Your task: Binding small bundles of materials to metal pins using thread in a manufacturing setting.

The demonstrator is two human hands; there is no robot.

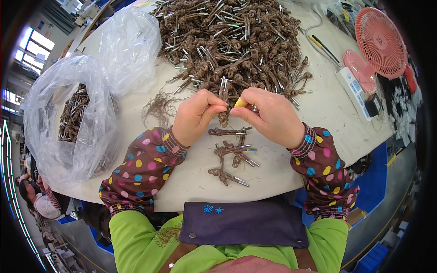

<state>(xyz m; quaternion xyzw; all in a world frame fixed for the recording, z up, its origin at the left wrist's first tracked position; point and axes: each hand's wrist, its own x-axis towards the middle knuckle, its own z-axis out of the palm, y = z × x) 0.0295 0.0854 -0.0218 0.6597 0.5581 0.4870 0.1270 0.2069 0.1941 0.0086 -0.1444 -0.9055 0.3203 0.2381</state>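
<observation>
Between my hands is a knotted bundle of brown cord (223,117) with silvery metal tips pointing away from me. My left hand (201,114) pinches its side between thumb and forefinger. My right hand (269,111) is closed beside it, with a yellow covering or object (241,103) at the forefinger; whether it grips the cord too is hidden. Several knotted brown cords (235,150) with metal tips lie on the pale tabletop (191,184) just below my hands. A large heap of similar cords (232,41) rises behind them.
At left stand an open clear plastic bag (102,136) of knotted cords and another clear bag (131,51). Loose brown threads (158,109) lie left of my hands. A pink fan (380,42), a white power strip (353,92) and a yellow-black tool (324,47) are at right. A person (44,201) is far left.
</observation>
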